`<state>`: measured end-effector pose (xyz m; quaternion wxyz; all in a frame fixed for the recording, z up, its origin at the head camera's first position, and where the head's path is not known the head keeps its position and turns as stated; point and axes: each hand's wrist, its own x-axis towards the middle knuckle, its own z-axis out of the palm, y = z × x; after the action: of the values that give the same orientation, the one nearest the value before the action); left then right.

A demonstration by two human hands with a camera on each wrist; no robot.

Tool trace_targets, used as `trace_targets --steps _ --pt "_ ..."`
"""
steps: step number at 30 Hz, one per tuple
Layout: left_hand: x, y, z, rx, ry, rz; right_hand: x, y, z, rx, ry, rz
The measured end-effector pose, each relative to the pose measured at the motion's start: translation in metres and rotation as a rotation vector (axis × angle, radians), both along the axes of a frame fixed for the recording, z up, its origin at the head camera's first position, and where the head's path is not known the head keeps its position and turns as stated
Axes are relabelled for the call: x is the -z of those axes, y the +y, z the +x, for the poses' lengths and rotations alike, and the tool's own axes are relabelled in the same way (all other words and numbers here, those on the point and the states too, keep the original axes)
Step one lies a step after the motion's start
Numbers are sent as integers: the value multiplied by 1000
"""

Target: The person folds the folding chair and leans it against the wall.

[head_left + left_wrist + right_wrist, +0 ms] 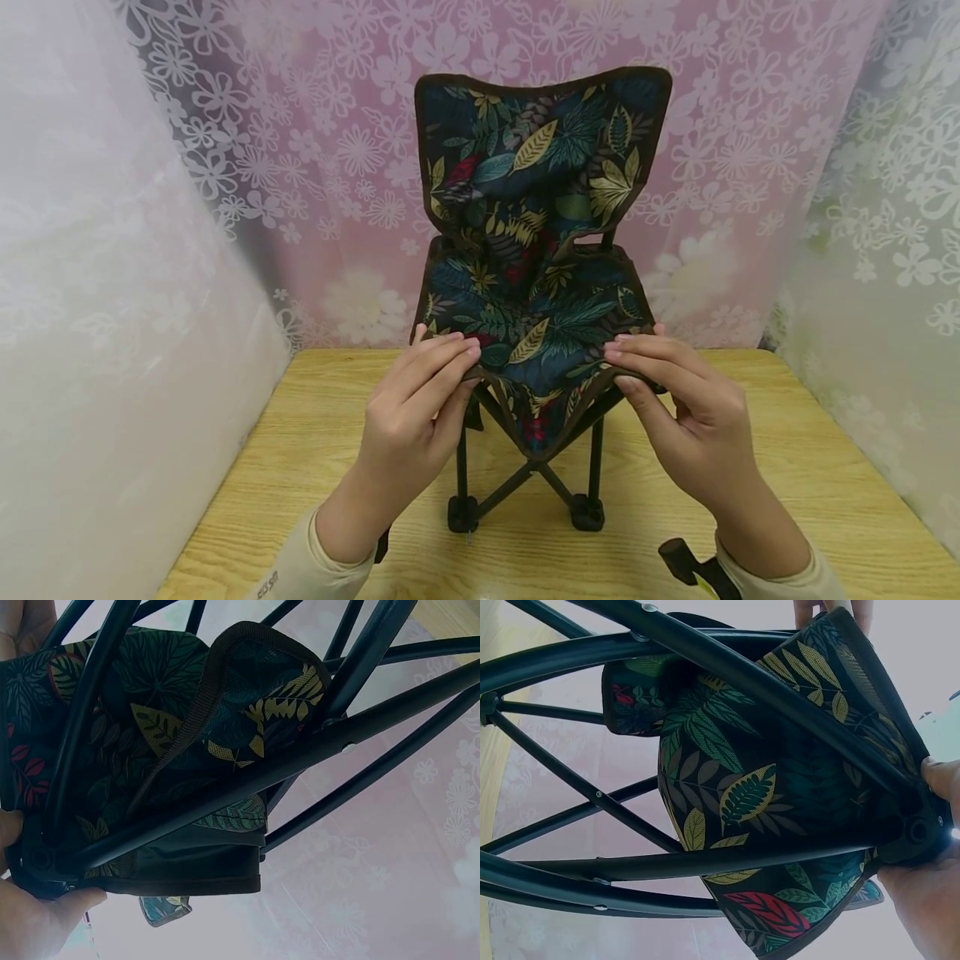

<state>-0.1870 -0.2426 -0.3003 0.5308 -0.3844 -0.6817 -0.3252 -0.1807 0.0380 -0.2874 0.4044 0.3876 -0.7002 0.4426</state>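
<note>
A small folding chair (pixel 540 325) with dark leaf-print fabric and a brown trim stands facing me. Its seat sags in the middle, dipping to a point at the front edge. My left hand (pixel 420 400) grips the front corner on the left, fingers over the fabric and thumb at the edge. The opposite front corner is held the same way by my right hand (pixel 682 408). From below, the right wrist view shows the black corner joint (pixel 915 829) between thumb and fingers. Black crossed tubes (pixel 225 802) fill the left wrist view under the seat.
The chair's black feet (pixel 587 512) stand on a wood-grain table (pixel 322 500). Behind hangs a pink floral curtain (pixel 337 167), with pale sheets (pixel 135 292) on both sides. A black strap device (pixel 686 562) is at my right wrist.
</note>
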Motion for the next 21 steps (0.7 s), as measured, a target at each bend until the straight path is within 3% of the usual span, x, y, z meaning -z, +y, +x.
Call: trace_targets --steps 21 --pt "-2 3 -1 -6 -9 -1 -2 -5 -1 -5 15 -22"
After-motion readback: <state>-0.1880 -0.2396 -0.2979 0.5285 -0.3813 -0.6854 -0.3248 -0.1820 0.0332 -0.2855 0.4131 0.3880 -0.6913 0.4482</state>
